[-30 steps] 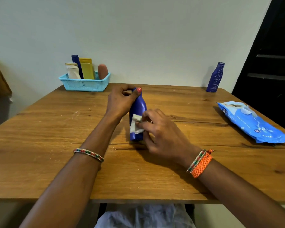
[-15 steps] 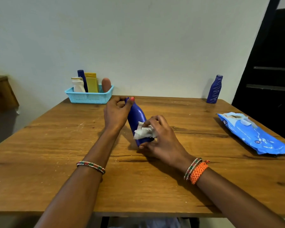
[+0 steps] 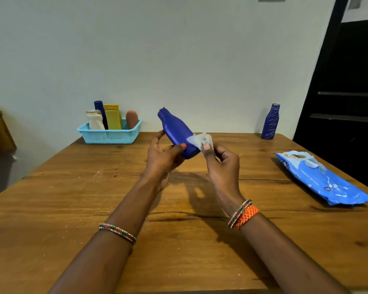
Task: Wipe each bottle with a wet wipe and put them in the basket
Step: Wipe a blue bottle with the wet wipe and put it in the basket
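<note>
A: Which step are you on?
B: Wiping. Your left hand [image 3: 165, 154] holds the blue bottle [image 3: 177, 132] up above the bench [image 3: 72, 198], fingers curled round it. Your right hand [image 3: 220, 161] pinches the wet wipe [image 3: 200, 139] against its bottom end.
A: And next?
B: I think you carry it left to the basket [image 3: 108, 135].

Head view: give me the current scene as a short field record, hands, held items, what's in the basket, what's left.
left hand: grips blue bottle, lifted off table, tilted, cap end up-left
right hand: pinches wet wipe against the bottle's lower end
basket: far left by wall; holds white, dark blue, yellow and brown bottles
remaining: ribbed blue bottle upright, far right by wall
wipes pack: flat on table, right side
</note>
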